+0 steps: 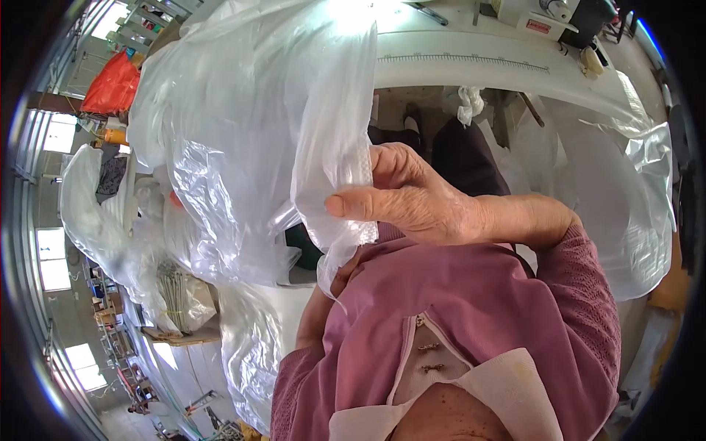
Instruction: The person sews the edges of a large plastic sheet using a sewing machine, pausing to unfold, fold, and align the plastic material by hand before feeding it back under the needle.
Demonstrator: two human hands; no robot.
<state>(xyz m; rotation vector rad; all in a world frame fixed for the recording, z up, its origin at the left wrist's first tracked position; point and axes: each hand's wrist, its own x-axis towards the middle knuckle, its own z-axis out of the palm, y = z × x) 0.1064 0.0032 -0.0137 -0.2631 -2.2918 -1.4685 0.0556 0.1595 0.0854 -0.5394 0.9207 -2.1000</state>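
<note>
A large sheet of clear plastic film (pixel 250 110) hangs in folds from the white sewing table down across the left and middle. My right hand (pixel 419 202) is closed on its edge, the thumb lying over the near face and the fingers curled behind. Along that gripped edge runs a narrow textured, stitched-looking strip. Beneath the hanging plastic, close to my chest, part of my left hand (pixel 344 273) shows. Its fingers are hidden by the film and my clothing, so its grip cannot be made out.
A printed ruler scale (pixel 463 60) runs along the white table (pixel 412 73). A sewing machine (pixel 540 18) stands at the back right, with a dark slim tool (pixel 428 13) nearby. More clear plastic (pixel 610 198) drapes at the right. A red bag (pixel 112 82) is at the far left.
</note>
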